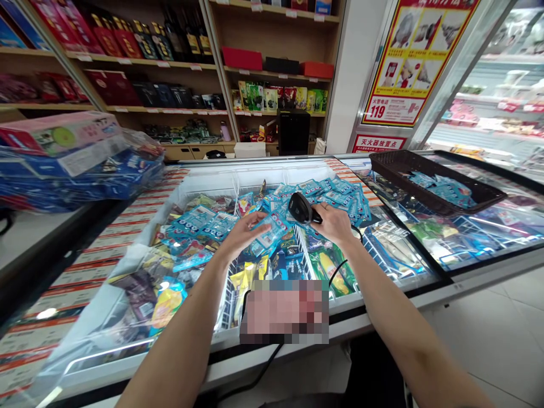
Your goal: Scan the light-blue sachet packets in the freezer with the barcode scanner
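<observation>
The scanner (300,208) looks like smooth, hard plastic. Just left of it, the packet (277,228) is glossy plastic film. Well to its right, the tray (393,167) looks plastic; behind it, the shelving (272,37) looks like smooth wood.

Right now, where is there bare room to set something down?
The brown tray shows bare floor at its left end, beside its blue packets. The freezer is crowded: heaped packets lie around the left hand, holding one packet, and the right hand, gripping a scanner.
</observation>
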Demonstrator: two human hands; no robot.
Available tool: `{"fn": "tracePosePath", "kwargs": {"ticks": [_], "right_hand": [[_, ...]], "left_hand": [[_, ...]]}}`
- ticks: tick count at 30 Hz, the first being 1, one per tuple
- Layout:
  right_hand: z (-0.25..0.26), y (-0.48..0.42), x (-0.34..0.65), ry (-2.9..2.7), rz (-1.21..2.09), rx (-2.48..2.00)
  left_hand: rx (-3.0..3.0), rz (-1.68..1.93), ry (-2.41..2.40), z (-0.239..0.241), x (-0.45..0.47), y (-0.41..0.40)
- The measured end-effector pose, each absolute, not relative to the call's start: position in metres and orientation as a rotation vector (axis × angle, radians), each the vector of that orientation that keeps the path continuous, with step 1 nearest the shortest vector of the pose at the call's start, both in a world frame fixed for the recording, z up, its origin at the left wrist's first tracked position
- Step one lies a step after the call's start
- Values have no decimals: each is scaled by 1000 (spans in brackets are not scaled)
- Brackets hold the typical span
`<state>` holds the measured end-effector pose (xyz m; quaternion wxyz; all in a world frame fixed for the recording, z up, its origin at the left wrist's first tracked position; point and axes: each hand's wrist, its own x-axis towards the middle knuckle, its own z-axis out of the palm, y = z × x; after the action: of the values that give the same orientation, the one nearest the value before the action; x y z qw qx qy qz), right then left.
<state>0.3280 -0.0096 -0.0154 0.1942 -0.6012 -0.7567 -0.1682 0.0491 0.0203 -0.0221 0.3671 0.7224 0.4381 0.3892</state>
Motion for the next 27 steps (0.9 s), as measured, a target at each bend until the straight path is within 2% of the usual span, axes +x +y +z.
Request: {"fn": "tracePosePath", "kwargs": {"ticks": [3,6,27], "right_hand": [[-15,-10,328,-2120,-469,-1684],[-14,-11,329,-2110,-466,-1674],[-17,-11,325,-2242,-464,-1390]], "left_hand": [[1617,1296,1144,-31,49,32],[1418,1434,1205,-35,51,36],[1501,1543,1232,-51,45,48]]}}
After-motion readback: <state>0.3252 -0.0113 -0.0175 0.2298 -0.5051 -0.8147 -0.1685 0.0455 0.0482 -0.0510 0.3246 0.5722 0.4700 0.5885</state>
